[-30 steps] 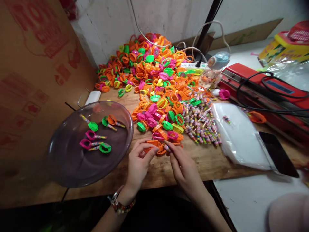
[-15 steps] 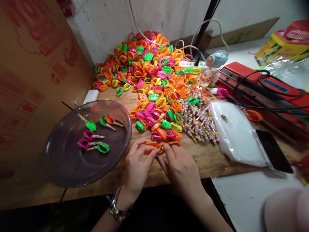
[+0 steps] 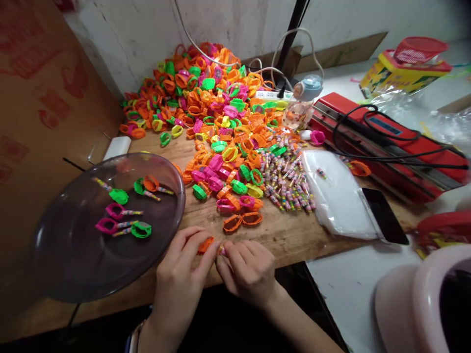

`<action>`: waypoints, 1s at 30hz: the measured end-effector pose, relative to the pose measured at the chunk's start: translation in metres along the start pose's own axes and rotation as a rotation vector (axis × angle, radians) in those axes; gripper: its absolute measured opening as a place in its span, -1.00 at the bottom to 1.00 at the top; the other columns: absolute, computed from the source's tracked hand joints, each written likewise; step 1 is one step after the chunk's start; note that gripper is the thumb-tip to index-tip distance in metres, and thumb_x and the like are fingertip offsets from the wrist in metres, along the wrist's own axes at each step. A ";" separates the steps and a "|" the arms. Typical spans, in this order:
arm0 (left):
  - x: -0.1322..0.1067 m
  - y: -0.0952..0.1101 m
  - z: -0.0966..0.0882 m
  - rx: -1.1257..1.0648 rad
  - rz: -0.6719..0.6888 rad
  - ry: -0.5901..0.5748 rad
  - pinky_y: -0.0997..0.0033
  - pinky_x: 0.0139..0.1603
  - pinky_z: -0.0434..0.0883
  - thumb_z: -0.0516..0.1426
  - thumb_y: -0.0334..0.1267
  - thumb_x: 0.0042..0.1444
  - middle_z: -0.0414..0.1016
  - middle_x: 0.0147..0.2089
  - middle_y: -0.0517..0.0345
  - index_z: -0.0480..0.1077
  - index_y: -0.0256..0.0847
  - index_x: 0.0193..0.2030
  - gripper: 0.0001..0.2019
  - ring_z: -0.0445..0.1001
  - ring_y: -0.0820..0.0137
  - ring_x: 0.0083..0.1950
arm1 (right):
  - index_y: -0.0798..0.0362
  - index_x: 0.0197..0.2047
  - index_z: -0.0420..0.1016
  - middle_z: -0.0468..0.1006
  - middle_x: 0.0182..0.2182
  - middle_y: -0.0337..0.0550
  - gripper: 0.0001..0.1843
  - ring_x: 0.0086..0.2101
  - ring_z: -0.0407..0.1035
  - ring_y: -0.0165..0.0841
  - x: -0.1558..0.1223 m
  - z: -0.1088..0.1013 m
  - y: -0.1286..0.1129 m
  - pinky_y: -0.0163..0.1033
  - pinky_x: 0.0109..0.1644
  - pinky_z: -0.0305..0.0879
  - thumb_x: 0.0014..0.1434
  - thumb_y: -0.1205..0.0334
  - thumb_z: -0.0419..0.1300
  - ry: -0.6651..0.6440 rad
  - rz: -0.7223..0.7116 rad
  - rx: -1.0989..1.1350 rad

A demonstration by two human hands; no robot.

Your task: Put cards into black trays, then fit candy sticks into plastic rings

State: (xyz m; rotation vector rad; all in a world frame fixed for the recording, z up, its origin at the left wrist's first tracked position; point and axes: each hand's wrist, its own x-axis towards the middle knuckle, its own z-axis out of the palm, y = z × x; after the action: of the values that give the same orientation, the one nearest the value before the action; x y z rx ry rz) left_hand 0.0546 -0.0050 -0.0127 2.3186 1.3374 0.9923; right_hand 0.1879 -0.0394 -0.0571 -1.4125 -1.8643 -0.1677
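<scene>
My left hand (image 3: pixel 184 269) pinches an orange plastic toy watch (image 3: pixel 205 245), mostly covered by the fingers. Facing it, my right hand (image 3: pixel 248 272) grips a small wrapped candy roll (image 3: pixel 222 250), whose end shows by the watch; whether the two are joined is hidden. Just beyond my hands, two orange toy watches (image 3: pixel 243 220) lie side by side. A heap of orange, pink, green and yellow toy watches (image 3: pixel 217 108) spreads behind them. To its right is a pile of candy rolls (image 3: pixel 289 184). Several watches with candy rolls attached (image 3: pixel 142 229) lie in the dark basin (image 3: pixel 179 215).
A cardboard box (image 3: pixel 47 93) stands at the left. On the right are clear plastic bags (image 3: pixel 333 196), a phone (image 3: pixel 384 215) and a red sealing machine (image 3: pixel 375 132) with a black cable. A pink tub (image 3: pixel 401 304) is at the lower right; a power strip (image 3: pixel 272 95) lies behind.
Both hands have drawn back toward the near edge with an orange watch and a candy roll, leaving two orange watches in view. The camera view has shifted to the right.
</scene>
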 end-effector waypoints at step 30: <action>0.029 -0.013 0.055 -1.149 -0.788 -0.106 0.35 -0.25 0.59 0.33 -0.12 -0.09 0.46 -0.08 0.07 0.43 -0.19 -0.16 -0.63 0.52 0.38 -0.22 | 0.03 0.02 0.42 0.58 -0.16 -0.07 -0.69 -0.26 0.48 -0.31 -0.003 -0.015 0.040 -0.18 -0.12 0.42 0.35 0.11 -0.02 -0.135 0.642 0.571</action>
State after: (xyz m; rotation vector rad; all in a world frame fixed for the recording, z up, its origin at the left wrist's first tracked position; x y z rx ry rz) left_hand 0.0937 0.0309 -0.0470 0.8712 1.0268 0.9367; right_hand 0.2305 -0.0350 -0.0621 -1.5344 -1.3076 0.7325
